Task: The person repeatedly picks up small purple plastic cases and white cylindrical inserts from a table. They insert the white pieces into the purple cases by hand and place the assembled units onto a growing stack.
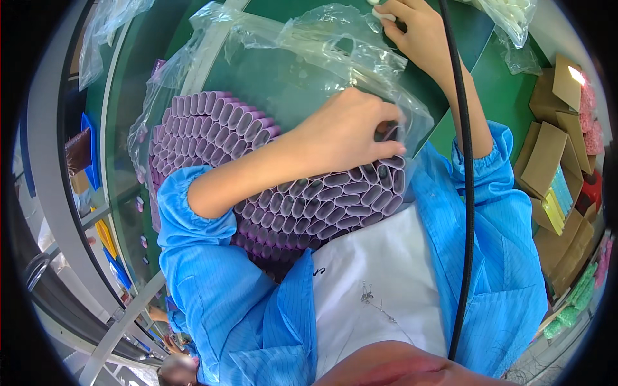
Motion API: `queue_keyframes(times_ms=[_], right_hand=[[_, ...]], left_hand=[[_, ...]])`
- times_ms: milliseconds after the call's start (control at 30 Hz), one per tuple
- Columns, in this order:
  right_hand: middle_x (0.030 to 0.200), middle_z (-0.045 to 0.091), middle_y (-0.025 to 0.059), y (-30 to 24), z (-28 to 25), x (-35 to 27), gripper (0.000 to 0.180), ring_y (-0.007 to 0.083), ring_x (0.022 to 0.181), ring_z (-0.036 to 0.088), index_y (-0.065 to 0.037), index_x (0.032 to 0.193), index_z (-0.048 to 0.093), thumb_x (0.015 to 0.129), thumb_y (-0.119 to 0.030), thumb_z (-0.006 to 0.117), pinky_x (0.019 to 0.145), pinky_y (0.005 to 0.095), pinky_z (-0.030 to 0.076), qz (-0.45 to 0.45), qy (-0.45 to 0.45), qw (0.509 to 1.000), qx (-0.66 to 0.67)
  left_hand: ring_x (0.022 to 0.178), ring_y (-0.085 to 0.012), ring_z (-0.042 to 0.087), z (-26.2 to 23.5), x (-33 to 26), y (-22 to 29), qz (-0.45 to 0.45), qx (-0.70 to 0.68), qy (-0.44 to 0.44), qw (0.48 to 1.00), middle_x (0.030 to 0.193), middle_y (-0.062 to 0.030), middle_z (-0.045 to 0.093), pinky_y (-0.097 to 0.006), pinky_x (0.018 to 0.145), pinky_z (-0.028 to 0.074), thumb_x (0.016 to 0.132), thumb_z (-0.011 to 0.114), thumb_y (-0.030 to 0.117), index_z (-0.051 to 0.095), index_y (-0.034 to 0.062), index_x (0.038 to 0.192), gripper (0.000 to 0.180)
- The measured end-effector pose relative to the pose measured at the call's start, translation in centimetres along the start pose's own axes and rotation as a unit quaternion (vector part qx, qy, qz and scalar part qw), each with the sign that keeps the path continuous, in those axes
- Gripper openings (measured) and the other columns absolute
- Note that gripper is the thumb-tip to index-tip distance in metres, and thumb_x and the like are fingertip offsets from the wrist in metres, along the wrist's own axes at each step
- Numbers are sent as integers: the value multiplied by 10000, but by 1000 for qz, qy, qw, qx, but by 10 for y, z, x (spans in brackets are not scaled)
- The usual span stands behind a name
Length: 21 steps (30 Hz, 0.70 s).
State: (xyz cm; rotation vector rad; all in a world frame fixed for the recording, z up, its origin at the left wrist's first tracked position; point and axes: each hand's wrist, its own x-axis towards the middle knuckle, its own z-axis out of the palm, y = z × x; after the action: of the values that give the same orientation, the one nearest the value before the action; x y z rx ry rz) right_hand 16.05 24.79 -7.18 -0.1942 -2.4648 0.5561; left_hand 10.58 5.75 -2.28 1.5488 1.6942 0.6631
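One left hand [360, 125] curls partway above purple tubes [344, 201], its hold unclear; the right hand [418, 31] pinches a white piece [384, 15]; green table [502, 106] stretches toward boxes [542, 157].

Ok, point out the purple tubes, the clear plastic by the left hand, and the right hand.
Purple tubes [325, 204]: head view, open ends in the lower part of the stack.
Clear plastic [322, 53]: head view, crinkled upper part.
Right hand [420, 29]: head view, back of the hand.
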Motion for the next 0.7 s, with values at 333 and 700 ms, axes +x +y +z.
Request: queue_keyframes(times_ms=[333,700], right_hand=[[787,576,152,-44,-15,1,115,349,764,575,8,838,635,784,-84,677,721,438,482,229,99,936,247],[922,680,111,-82,-18,-28,126,164,821,653,15,930,699,808,44,708,730,272,520,68,82,897,429]], left_hand=[[911,-174,653,-39,-51,-19,-77,-309,280,906,1018,-134,657,-306,805,541,848,639,-35,569,-47,1086,248],[983,-234,660,-26,-53,-22,6,-302,322,897,1076,-192,651,-356,865,565,840,662,-79,582,-87,1119,290]])
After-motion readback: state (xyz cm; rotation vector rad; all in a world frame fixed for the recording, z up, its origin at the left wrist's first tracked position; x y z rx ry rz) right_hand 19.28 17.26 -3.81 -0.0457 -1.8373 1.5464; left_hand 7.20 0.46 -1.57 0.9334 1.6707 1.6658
